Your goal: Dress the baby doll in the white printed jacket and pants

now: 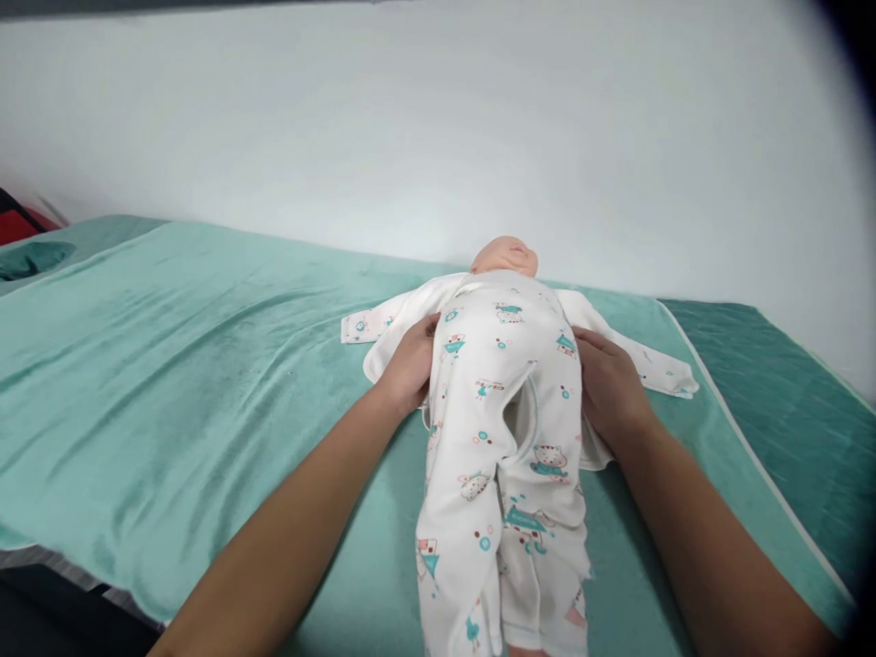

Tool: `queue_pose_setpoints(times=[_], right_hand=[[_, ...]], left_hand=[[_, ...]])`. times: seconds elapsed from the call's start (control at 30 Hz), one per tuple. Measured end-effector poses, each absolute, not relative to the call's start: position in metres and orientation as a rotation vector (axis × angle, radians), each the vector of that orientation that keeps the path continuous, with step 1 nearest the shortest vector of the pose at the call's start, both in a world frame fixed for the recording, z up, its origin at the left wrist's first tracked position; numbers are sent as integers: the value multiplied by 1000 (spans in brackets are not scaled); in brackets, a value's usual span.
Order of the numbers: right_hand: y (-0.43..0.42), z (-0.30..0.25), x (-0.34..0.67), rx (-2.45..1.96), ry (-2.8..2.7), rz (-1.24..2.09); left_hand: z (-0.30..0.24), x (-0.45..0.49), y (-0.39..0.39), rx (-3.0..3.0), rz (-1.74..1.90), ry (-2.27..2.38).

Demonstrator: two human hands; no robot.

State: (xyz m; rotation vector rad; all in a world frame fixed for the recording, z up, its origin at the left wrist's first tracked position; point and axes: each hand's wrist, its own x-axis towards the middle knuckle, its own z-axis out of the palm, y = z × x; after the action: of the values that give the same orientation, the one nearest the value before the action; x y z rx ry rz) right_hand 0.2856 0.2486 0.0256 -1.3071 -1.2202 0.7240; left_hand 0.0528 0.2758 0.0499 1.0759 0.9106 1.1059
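- Head view: a doll (pixel 505 257) lies face up on a green towel (pixel 171 383), straight ahead of the person and between both forearms.
- Its long axis runs away from the person, with the head at the far end near the wall (pixel 411 119) and the legs at the near end, running out of the bottom of the picture.
- The doll wears a white romper (pixel 503 365) printed with small animals (its two sleeves lie spread flat, one to each side).
- The left hand (pixel 409 363) is cupped against one side of the doll's middle, and the right hand (pixel 610 391) is cupped against the other.
- Both hands touch the romper at about the same level, so neither is clearly nearer.
- The fingertips of both hands are tucked behind the cloth. I cannot tell whether they pinch it or only rest flat.
- Counted: one doll, one romper, two hands, one towel.
- Under the towel, at the right, a darker green cover (pixel 773 383) shows.
- At the far left lie a dark green cloth (pixel 27 260) and what seems to be something red (pixel 14 226), both well apart from the hands.
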Motion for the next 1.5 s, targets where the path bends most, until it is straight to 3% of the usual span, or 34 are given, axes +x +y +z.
queue_pose_setpoints(times=[0.13,0.63,1.5], right_hand=[[250,22,288,-1307,-993,904],[246,37,285,-1532,-1245,318],[270,40,282,-1307,-1446,450]], left_hand=[[48,53,276,1145,1174,1025],[48,51,276,1412,1506,1158],[60,53,309,1924,1250,922]])
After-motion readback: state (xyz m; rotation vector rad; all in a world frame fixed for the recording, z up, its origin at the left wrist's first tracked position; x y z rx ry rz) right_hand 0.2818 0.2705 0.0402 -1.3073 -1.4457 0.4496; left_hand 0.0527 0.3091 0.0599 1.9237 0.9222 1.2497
